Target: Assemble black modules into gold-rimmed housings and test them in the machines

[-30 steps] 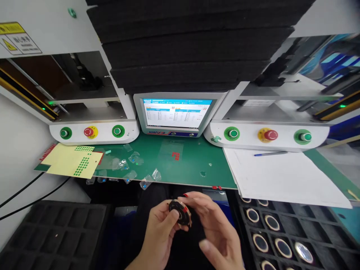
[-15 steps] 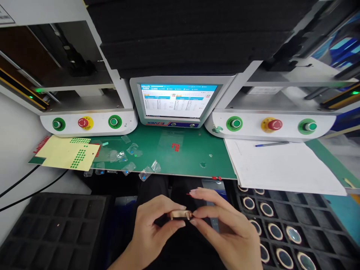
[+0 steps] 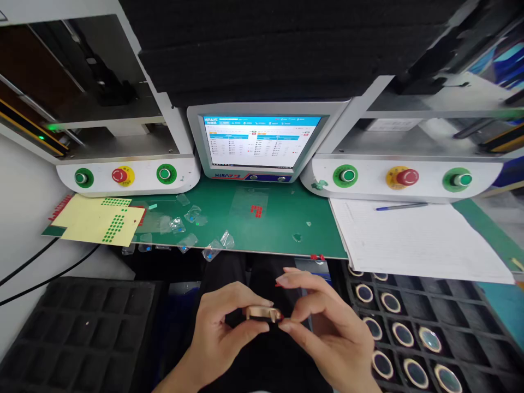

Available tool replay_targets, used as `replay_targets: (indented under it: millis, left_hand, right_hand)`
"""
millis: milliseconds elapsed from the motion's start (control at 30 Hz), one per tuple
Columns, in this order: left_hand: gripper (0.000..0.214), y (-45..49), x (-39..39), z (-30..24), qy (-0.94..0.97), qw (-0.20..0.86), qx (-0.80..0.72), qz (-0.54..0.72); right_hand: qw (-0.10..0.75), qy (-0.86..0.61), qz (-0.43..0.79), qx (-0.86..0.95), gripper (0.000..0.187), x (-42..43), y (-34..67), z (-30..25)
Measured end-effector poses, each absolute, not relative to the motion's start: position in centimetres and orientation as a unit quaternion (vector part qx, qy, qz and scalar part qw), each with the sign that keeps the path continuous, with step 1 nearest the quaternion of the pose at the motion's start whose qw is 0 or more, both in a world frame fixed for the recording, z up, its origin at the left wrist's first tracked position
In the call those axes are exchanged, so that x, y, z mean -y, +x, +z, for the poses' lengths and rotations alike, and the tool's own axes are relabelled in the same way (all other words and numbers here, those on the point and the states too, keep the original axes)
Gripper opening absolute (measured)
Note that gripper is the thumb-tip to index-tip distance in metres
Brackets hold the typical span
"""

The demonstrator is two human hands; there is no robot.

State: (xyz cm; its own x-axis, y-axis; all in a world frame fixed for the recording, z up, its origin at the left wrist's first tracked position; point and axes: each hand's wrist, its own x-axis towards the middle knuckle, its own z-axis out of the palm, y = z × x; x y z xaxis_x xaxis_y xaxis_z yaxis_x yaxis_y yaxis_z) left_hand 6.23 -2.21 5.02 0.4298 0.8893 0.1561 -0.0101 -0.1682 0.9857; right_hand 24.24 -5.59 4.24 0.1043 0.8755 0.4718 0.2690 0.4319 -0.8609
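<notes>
Left hand (image 3: 223,327) pinched, thumb below and fingers above, firm on a gold-coloured case (image 3: 258,313), edge-on, just short of the green table (image 3: 282,232). Right hand (image 3: 333,327): thumb and one finger nearly together at the case's right end, grip unclear; another finger raised, red sliver (image 3: 279,284) at its tip. Gold-rimmed discs (image 3: 403,334) in black tray (image 3: 428,303), right.

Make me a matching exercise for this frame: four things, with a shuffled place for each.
1. gold-toned part
2. blue pen
3. yellow sheets
4. screen

A. between the two button panels
B. on the white papers
C. between the left hand's thumb and fingers
D. at the left end of the green worktop

Pairs: 1-C, 2-B, 3-D, 4-A
</notes>
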Motion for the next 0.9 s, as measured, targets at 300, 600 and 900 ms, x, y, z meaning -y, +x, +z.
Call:
replay_targets:
  millis: [300, 600, 900]
  left_hand:
    - [0.015, 5.9, 1.5, 4.9, 0.621, 0.596, -0.332, 0.385]
    - [0.025, 5.4, 1.9, 4.7, 0.623, 0.613, -0.337, 0.35]
    - [0.011, 5.2, 2.6, 4.0, 0.645, 0.523, -0.355, 0.429]
  right_hand:
    - [0.568, -0.416, 0.235, 0.67, 0.007, 4.9, 24.6, 4.6]
    - [0.427, -0.397, 0.35, 0.733, 0.007, 4.9, 25.9, 5.4]
    - [0.573, -0.477, 0.197, 0.636, 0.012, 5.9, 22.7, 3.0]
